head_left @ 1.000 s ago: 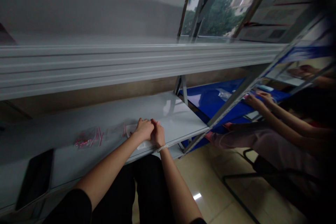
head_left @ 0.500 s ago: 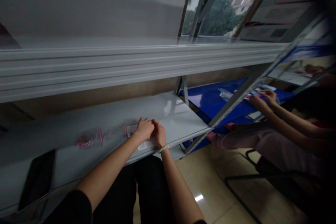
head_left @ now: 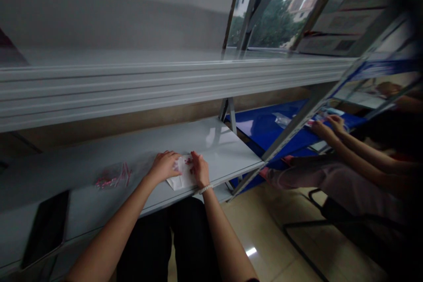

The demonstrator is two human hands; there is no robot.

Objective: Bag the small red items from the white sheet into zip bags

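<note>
My left hand (head_left: pixel 165 166) is at the left side of a small white paper sheet (head_left: pixel 181 181). Its fingers are apart and bent toward the sheet, and I see nothing held in them. Along the sheet's right side rests my right hand (head_left: pixel 200 172), a pale bead bracelet at its wrist, fingers partly stretched and pointing away from me. Several small dark red pieces (head_left: pixel 189 161) lie on the paper between the hands, too small to name. Left of my left hand, a clear plastic bag (head_left: pixel 111 176) with a red-striped edge contains small red pieces.
A dark tablet (head_left: pixel 46 226) lies at the left of the grey table (head_left: pixel 132 144). Above runs a ridged shelf edge (head_left: pixel 139 88). A slanted metal post (head_left: pixel 287 134) stands at right, where another person's hands (head_left: pixel 325 128) work over a blue table (head_left: pixel 261 123).
My hands were together over the paper and are now apart. The left hand has moved left, uncovering the paper and the red pieces; the right has barely moved.
</note>
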